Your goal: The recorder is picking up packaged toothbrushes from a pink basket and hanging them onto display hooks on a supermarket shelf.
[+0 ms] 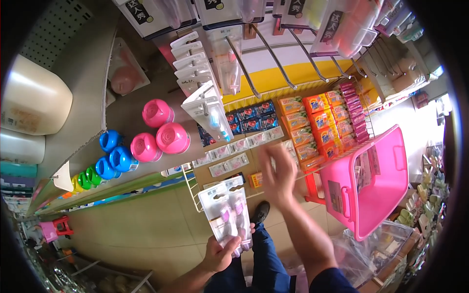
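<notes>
My left hand (221, 252) grips blister packs (229, 216) on white cards, low in front of my legs. Each pack holds slim white and purple items, apparently toothbrushes. Blurred by motion, my right hand (279, 172) is over the wire basket shelf, its fingers loosely bent and no item showing in it. Above and left of it, a row of similar blister packs (209, 110) hangs on a metal hook. Another clear pack (225, 60) hangs farther back. Several bare metal hooks (274, 58) jut out to the right of these packs.
The wire basket holds orange Tide soap packs (322, 121), dark sachets (253, 117) and strips of white sachets (238, 146). A pink plastic tub (381, 190) stands on a red stool (314, 188) at right. Pink jars (172, 137) and blue jars (124, 158) line the left shelf.
</notes>
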`<state>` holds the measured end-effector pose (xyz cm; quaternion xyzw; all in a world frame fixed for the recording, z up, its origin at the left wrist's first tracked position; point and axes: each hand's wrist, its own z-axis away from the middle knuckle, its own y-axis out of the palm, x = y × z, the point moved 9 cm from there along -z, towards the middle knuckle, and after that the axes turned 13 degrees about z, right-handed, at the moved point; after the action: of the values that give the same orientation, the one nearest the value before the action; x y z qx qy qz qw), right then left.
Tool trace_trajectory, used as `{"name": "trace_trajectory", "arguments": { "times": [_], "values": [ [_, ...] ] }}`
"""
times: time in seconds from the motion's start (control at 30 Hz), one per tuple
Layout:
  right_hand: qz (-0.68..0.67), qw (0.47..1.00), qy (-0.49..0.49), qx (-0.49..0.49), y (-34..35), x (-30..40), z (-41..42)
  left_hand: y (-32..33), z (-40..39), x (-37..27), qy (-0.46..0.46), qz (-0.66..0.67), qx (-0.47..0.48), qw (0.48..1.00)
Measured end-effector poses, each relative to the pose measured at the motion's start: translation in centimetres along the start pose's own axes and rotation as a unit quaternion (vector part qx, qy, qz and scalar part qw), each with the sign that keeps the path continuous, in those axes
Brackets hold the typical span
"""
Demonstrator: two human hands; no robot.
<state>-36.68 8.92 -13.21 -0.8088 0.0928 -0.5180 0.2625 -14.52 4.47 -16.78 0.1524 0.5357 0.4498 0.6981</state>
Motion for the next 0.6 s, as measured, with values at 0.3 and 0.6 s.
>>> {"name": "trace_trajectory", "arguments": {
  "times": [0.3,0.6],
  "values": [
    [-0.101,0.986,0.124,0.040,-4.2,1.0,11.1,4.5,-3.9,-1.1,0.050,-0.128,0.103,0.985],
    [-0.011,0.995,0.065,0.074,-4.5,3.1,8.4,4.3,-4.7,-2.5,0.023,-0.107,0.063,0.992]
  ]
}}
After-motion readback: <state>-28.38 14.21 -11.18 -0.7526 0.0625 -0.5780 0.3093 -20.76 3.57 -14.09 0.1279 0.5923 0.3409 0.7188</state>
